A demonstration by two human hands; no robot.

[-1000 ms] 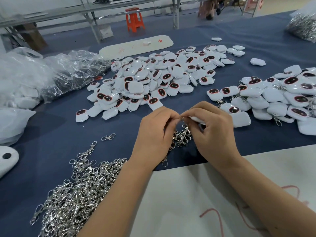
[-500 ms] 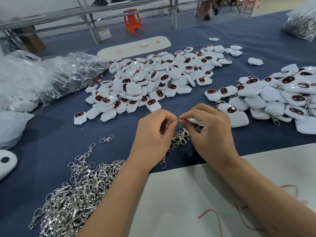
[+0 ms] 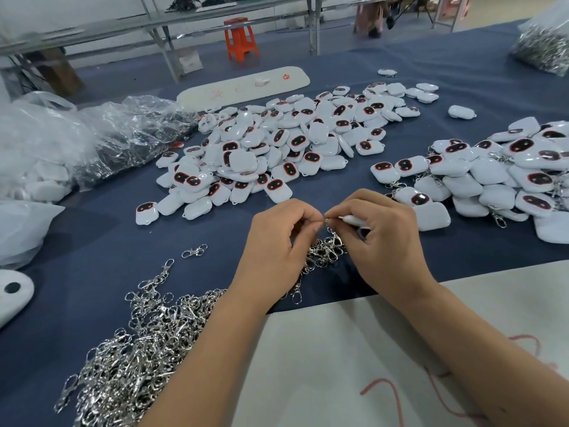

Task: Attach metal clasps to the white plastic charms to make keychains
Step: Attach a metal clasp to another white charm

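My left hand (image 3: 277, 241) and my right hand (image 3: 381, 232) meet fingertip to fingertip over the blue cloth. My right hand holds a white plastic charm (image 3: 354, 220), mostly hidden inside the fingers. My left hand pinches a small metal clasp (image 3: 327, 221) at the charm's edge. More clasps (image 3: 326, 251) lie bunched just below the fingers. A big heap of silver clasps (image 3: 135, 343) lies at the lower left. A pile of loose white charms (image 3: 277, 149) with dark red-rimmed faces sits in the middle.
A second pile of charms with clasps on them (image 3: 498, 177) lies at the right. Clear plastic bags (image 3: 77, 143) sit at the left, a bag of metal parts (image 3: 545, 47) at the far right. A white board (image 3: 369, 365) covers the near edge; an orange stool (image 3: 240, 38) stands behind.
Both hands stay together at the same spot; the fingers have shifted slightly around the clasp and charm. The camera view has drifted a little.
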